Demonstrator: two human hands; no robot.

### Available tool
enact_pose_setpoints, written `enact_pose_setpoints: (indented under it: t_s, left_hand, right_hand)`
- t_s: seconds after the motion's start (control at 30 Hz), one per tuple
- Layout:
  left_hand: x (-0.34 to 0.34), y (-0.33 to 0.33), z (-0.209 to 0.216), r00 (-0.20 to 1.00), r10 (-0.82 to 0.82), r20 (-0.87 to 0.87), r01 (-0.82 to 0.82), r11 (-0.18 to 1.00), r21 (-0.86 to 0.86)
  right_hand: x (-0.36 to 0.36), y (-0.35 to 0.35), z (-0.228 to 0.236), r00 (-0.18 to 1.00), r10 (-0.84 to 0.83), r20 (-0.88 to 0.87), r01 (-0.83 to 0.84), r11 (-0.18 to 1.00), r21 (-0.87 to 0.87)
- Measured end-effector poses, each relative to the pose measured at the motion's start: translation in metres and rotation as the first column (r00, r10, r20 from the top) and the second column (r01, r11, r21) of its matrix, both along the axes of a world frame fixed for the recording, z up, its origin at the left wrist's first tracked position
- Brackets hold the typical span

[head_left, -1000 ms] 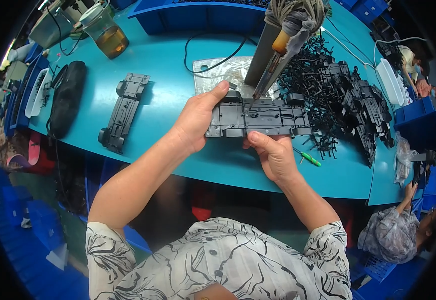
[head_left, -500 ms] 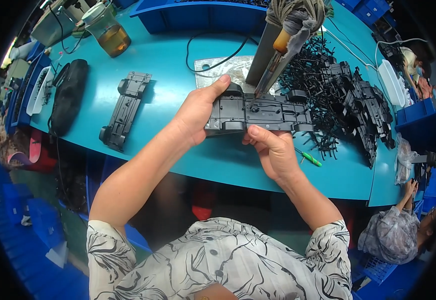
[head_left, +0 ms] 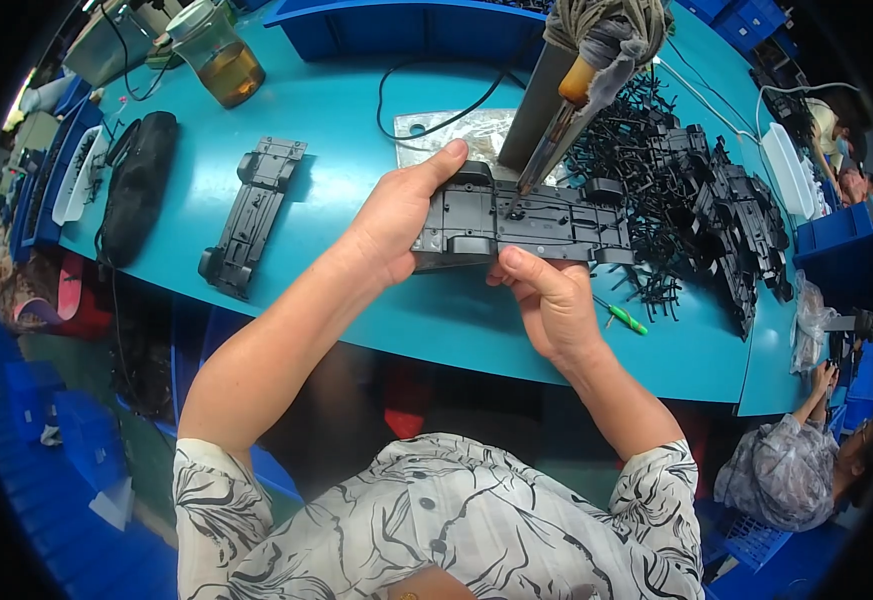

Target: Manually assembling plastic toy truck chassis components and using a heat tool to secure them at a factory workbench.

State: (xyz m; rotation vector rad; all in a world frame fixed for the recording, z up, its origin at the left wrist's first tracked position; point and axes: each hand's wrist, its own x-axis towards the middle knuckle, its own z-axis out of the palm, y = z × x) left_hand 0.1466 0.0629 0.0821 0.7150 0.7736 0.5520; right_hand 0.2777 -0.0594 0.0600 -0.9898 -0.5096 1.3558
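A dark grey plastic toy-car chassis [head_left: 536, 222] is held flat above the teal table [head_left: 356, 130]. My left hand [head_left: 396, 215] grips its left end, thumb along the far edge. My right hand [head_left: 546, 295] holds its near edge from below, thumb on the underside. A hanging powered screwdriver [head_left: 556, 130] with a cloth-wrapped top slants down from above, its tip touching the chassis near the middle.
A second chassis [head_left: 252, 212] lies left on the table beside a black pouch [head_left: 138, 185]. A heap of black plastic parts [head_left: 696, 200] fills the right side. A green screwdriver [head_left: 624, 318], a jar of amber liquid [head_left: 218, 55] and blue bins [head_left: 406, 25] surround them. Another person [head_left: 796, 470] sits lower right.
The chassis has been lifted slightly toward the hanging screwdriver, and its tip now meets the part. Both hands keep their grip.
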Motion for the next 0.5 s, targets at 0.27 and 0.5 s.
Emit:
enact_pose_setpoints:
  t_s: [0.27, 0.5]
  left_hand:
    - [-0.001, -0.004, -0.004, 0.992, -0.012, 0.129, 0.016, 0.999, -0.032]
    - [0.01, -0.014, -0.016, 0.992, 0.081, 0.096, -0.088, 0.994, 0.072]
  right_hand:
    - [-0.004, -0.003, -0.008, 0.996, -0.082, 0.039, 0.083, 0.996, -0.032]
    - [0.0, -0.016, -0.021, 0.992, -0.104, 0.069, 0.103, 0.994, 0.02]
